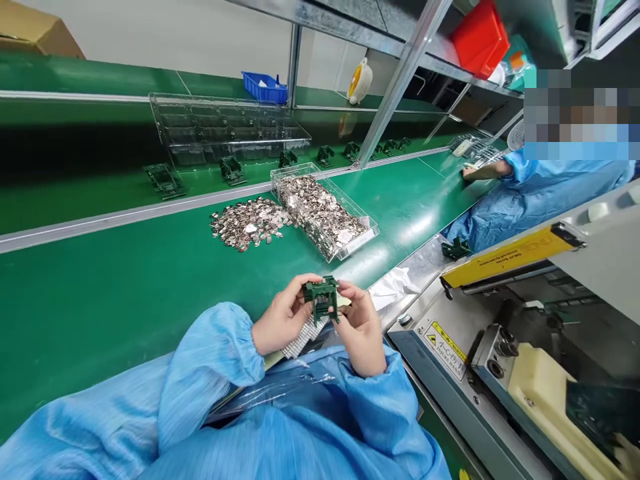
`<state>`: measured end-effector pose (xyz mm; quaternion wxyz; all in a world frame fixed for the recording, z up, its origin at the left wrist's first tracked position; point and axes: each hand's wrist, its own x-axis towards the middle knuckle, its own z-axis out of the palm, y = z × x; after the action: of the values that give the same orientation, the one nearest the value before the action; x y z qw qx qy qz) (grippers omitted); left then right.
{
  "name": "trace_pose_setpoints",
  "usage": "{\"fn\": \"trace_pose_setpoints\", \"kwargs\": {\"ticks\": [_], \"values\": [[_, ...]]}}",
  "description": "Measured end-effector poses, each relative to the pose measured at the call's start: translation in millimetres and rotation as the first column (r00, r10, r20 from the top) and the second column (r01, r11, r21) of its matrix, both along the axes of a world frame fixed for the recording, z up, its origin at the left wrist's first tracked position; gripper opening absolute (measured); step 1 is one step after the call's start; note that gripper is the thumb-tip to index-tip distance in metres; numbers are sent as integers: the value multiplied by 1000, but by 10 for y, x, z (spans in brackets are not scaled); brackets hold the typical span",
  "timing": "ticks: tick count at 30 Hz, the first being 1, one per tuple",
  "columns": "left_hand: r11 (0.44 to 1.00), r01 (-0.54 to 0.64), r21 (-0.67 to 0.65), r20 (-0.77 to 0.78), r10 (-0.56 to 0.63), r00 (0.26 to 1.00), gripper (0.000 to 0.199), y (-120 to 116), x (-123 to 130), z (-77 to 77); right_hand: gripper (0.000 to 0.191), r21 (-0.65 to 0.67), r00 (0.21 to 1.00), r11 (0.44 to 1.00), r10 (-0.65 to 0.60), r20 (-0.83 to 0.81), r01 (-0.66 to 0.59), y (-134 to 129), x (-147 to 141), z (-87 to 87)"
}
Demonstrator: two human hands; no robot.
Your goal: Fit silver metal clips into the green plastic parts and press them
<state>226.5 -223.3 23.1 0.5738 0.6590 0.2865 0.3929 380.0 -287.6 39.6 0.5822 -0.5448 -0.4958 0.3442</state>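
A pale wall (200, 40) spans the upper left of the frame behind a green bench (125, 287), glossy with glare right of centre; a metal shelf (350, 25) crosses the top.

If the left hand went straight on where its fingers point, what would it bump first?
The green part touching the left hand; beyond it, probably the right hand, though depth is unclear.
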Motion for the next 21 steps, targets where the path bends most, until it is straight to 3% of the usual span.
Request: {"fn": "trace_pose_setpoints", "kwargs": {"ticks": [3, 5, 9, 11, 12, 13, 15, 16, 17, 18, 19, 21], "values": [[996, 93, 12, -109, -91, 990, 37, -83, -32, 221, 66, 67, 972, 993, 82, 222, -99, -256, 87, 147], [971, 229, 72, -234, -207, 950, 40, -175, -21, 445, 70, 131, 946, 986, 58, 320, -105, -456, 151, 230], [814, 571, 104, -357, -506, 785, 55, -209, 211, 898, 60, 279, 950, 960, -83, 302, -5, -933, 433, 355], [725, 679, 112, -330, -618, 714, 61, -176, 515, 1053, 60, 302, 928, 941, -242, 284, 153, -1271, 656, 426], [695, 703, 153, -319, -638, 701, 59, -179, 715, 1108, 59, 340, 880, 892, -395, 263, 298, -1465, 773, 469], [665, 712, 227, -311, -643, 700, 56, -204, 940, 1150, 56, 393, 793, 793, -571, 213, 465, -1665, 888, 515], [577, 701, 419, -307, -637, 707, 49, -319, 1433, 1197, 49, 479, 526, 476, -850, 36, 737, -2048, 1101, 603], [520, 687, 508, -305, -637, 708, 48, -402, 1687, 1203, 45, 487, 394, 321, -918, -52, 813, -2214, 1196, 638], [477, 668, 571, -299, -637, 711, 49, -495, 1938, 1201, 42, 473, 292, 207, -950, -113, 857, -2357, 1279, 665], [456, 653, 604, -294, -634, 715, 53, -593, 2179, 1192, 41, 448, 224, 140, -964, -141, 883, -2476, 1351, 681], [458, 648, 609, -297, -626, 721, 59, -692, 2402, 1181, 41, 423, 182, 108, -973, -140, 900, -2570, 1411, 688], [473, 686, 552, -342, -623, 704, 71, -870, 2770, 1168, 44, 381, 135, 87, -986, -101, 921, -2692, 1507, 680]]}}
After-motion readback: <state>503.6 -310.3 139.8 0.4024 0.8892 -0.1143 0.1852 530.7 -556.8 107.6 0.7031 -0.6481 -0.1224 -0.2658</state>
